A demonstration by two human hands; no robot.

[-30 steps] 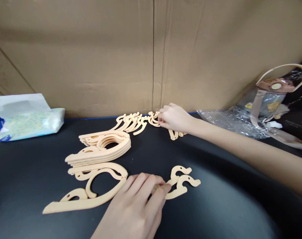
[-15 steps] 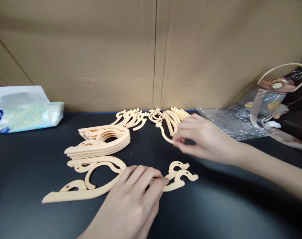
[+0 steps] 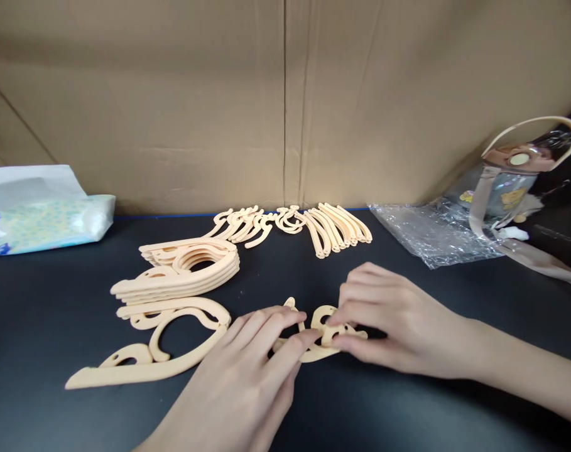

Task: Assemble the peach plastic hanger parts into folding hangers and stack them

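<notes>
Left hand [image 3: 247, 370]: bare, back uppermost; fingers bent and drawn in, holding the left part of a group of flat, curved, cream plastic pieces [image 3: 320, 355], which lies between the two hands at the near centre of the matte black bench [image 3: 276, 279].

Right hand [image 3: 398, 320]: bare; fingers narrow, closed on the right part of the same group, contact partly hidden.

Folded hanger of cream plastic, one [image 3: 172, 369]: flat, left of the left hand.

Stack of similar cream folded hangers [image 3: 181, 285]: just beyond.

Tissue pack, pale, patterned soft wrap [image 3: 49, 216]: far left.

Clear crinkled plastic bag [image 3: 431, 242]: far right, near a grey translucent bottle with brown lid and looped handle [image 3: 502, 187].

Short curved cream hooks [image 3: 242, 226] and slim cream arms [image 3: 338, 227]: rows along the far edge.

Brown cardboard wall [image 3: 172, 125]: behind all.
</notes>
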